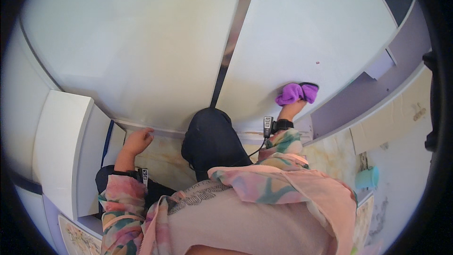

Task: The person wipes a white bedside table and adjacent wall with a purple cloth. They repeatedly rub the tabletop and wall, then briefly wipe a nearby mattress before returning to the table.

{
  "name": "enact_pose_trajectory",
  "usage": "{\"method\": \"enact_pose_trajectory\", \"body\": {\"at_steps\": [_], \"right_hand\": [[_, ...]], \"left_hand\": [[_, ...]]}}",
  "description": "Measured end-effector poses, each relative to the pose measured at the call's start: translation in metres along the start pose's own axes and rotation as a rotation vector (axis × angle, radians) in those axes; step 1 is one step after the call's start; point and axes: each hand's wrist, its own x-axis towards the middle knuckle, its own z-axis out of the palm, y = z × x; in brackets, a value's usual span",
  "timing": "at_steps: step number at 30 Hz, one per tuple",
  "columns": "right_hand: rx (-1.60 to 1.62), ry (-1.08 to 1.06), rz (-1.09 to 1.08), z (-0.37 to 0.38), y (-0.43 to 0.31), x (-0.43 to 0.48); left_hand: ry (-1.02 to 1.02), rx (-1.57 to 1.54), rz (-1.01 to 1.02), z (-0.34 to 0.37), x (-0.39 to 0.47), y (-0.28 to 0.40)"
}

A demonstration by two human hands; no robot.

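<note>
A purple cloth (pixel 292 94) with a dark edge is bunched in my right hand (pixel 293 109). It rests against the right white panel (pixel 311 35), a glossy cabinet door by its look. A small pinkish mark (pixel 317 62) shows on that panel above the cloth. My left hand (pixel 137 141) holds nothing; its fingers are loosely bent. It hangs near the lower edge of the left white panel (pixel 134 42), beside a protruding white drawer or box unit (pixel 63 148). My right fingers are mostly hidden by the cloth.
A dark reflective strip (pixel 231 42) divides the two panels. My dark-clad knee (pixel 212 134) is close to its lower end. To the right runs a purple-grey recess (pixel 354 102) with a pale ledge (pixel 393 124). A turquoise cup (pixel 367 178) is farther down. Marbled flooring (pixel 162 156) shows below.
</note>
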Motion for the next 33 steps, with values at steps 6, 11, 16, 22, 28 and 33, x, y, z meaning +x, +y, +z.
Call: {"method": "enact_pose_trajectory", "body": {"at_steps": [6, 11, 16, 22, 28, 33], "right_hand": [[0.25, -0.163, 1.0, -0.011, 0.006, -0.045], [0.187, -0.565, 0.798, -0.003, 0.0, -0.067], [0.235, -0.612, 0.483, 0.032, -0.081, -0.083], [0.359, -0.529, -0.125, 0.102, -0.207, -0.076], [0.069, -0.523, -0.399, 0.162, -0.245, -0.103], [-0.197, -0.523, -0.506, 0.152, -0.218, -0.149]], "left_hand": [[-0.047, 0.003, 0.012, 0.0, -0.001, -0.004], [-0.051, -0.013, 0.026, -0.006, -0.004, 0.001], [-0.072, -0.018, 0.038, -0.018, -0.002, 0.024], [0.21, -0.45, 0.184, -0.036, 0.01, 0.076], [0.748, -0.292, 0.527, -0.078, 0.036, 0.122], [0.878, -0.437, 0.489, -0.098, 0.04, 0.117]]}}
